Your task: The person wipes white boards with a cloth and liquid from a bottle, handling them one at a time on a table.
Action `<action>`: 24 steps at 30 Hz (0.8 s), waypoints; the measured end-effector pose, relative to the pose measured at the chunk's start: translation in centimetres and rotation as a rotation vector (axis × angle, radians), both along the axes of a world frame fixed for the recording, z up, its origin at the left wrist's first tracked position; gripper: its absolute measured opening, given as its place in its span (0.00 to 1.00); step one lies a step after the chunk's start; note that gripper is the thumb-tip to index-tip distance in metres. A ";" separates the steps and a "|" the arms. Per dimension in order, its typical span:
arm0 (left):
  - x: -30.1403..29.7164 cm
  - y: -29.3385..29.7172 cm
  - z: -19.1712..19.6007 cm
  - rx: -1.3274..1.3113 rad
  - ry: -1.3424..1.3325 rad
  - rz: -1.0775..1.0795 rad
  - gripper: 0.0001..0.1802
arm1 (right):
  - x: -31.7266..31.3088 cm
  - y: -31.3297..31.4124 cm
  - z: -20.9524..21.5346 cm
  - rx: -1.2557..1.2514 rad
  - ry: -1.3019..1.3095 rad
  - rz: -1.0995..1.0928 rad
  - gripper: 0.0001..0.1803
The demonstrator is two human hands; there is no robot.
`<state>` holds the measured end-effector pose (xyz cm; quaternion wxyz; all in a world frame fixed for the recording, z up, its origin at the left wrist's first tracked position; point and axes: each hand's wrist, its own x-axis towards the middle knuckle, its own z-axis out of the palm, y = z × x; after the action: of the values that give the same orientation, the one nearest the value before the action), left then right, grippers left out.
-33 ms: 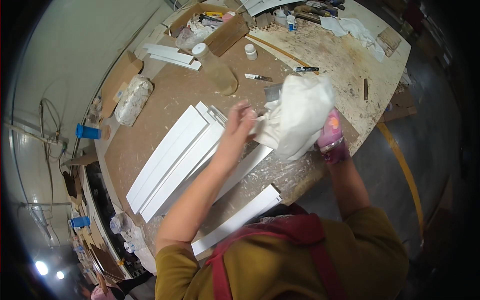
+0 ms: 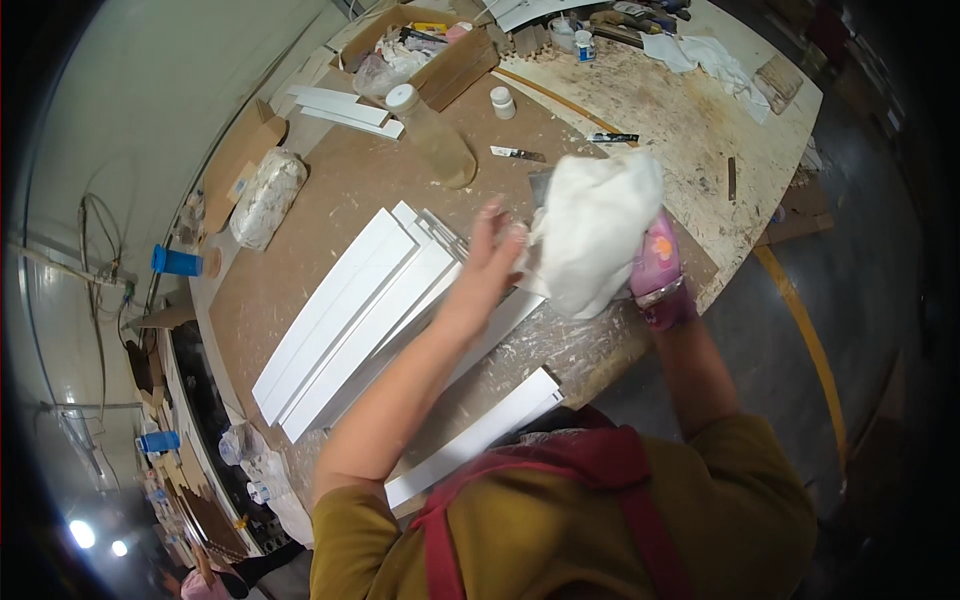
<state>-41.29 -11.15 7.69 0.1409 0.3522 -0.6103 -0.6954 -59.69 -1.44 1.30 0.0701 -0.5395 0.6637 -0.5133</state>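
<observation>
White bundle (image 2: 600,235) is over the bench (image 2: 690,110), btw. L hand (image 2: 480,275), its fingers (image 2: 486,228) apart, & gloved R hand (image 2: 657,265), whose fingers I can't see. Prob. soft, rather light, easily deformed; better to support from below w/ whole palm.

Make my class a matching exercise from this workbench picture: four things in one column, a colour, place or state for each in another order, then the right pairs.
1. Left hand
2. Right hand
3. Large crumpled cloth
4. Tall bottle

A. White, between the two hands
B. See-through, with a white cap
C. Bare, without a glove
D. Gloved in pink

Pairs: 1-C, 2-D, 3-A, 4-B
</observation>
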 end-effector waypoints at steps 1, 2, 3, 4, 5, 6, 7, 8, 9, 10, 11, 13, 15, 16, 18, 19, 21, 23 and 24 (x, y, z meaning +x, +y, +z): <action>-0.9 0.7 -1.0 0.038 0.002 -0.041 0.39 | 0.1 0.5 -1.2 -0.083 -0.440 0.073 0.22; -1.7 1.4 -1.9 0.076 0.003 -0.082 0.38 | 0.2 1.1 -2.4 -0.189 -0.815 0.075 0.25; -2.5 2.1 -2.0 0.162 0.091 -0.055 0.33 | 0.8 1.4 -1.5 -0.110 -0.379 -0.035 0.25; -2.3 1.6 -2.5 0.160 0.084 -0.040 0.33 | 1.2 1.1 -0.8 -0.045 -0.372 -0.013 0.25; -2.4 0.5 -3.5 0.195 0.125 0.035 0.32 | 1.7 0.9 -0.1 0.018 -0.364 0.010 0.24; -2.9 -0.4 -4.5 0.237 0.174 0.099 0.31 | 2.0 0.8 0.5 0.024 -0.363 0.011 0.24; -3.6 -1.3 -4.9 0.248 0.216 0.145 0.28 | 2.3 0.7 1.1 -0.090 -1.089 0.157 0.26; -3.6 -1.8 -5.1 0.250 0.218 0.142 0.28 | 2.4 0.6 1.4 -0.215 -1.813 0.309 0.27; -3.5 -2.2 -5.0 0.218 0.100 0.051 0.29 | 2.3 1.0 0.8 -0.228 -1.819 0.304 0.27; -3.4 -2.4 -4.9 0.185 -0.017 -0.039 0.29 | 2.0 1.0 0.0 -0.227 -1.818 0.305 0.27; -3.6 -2.3 -6.8 0.310 0.000 0.041 0.31 | 1.7 1.0 -0.9 -0.264 -1.841 0.298 0.28; -3.8 -1.5 -6.5 0.489 0.091 -0.012 0.32 | 1.4 0.8 -2.1 -0.316 -1.934 0.106 0.29; -5.0 -1.1 -4.8 0.614 0.212 0.008 0.31 | -1.5 2.7 -10.9 -0.311 -1.794 0.353 0.30; -4.9 -1.5 -3.7 0.496 0.252 0.114 0.27 | -1.7 3.0 -10.0 -0.349 -1.755 0.633 0.31; -4.5 -3.0 -1.0 0.263 0.279 0.104 0.23 | -2.6 3.9 -7.7 -0.403 -1.578 1.185 0.36; -4.2 -3.7 -0.1 0.129 0.245 0.104 0.22 | -2.4 3.4 -4.1 -0.247 -1.430 0.776 0.39; -3.7 -4.9 -0.2 0.150 0.245 0.051 0.22 | -0.9 1.6 1.9 -0.163 -1.159 0.407 0.49; -4.4 -3.9 1.1 0.278 0.231 -0.024 0.24 | -1.9 0.1 1.7 -0.138 -0.996 0.502 0.50; -5.0 -3.4 1.1 0.390 0.319 -0.014 0.24 | -2.3 -0.4 1.9 -0.123 -0.815 0.581 0.51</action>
<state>-46.26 -14.52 8.81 0.1602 0.2543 -0.4369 -0.8478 -62.00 -1.86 3.20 0.4315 -0.4609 0.3732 -0.6797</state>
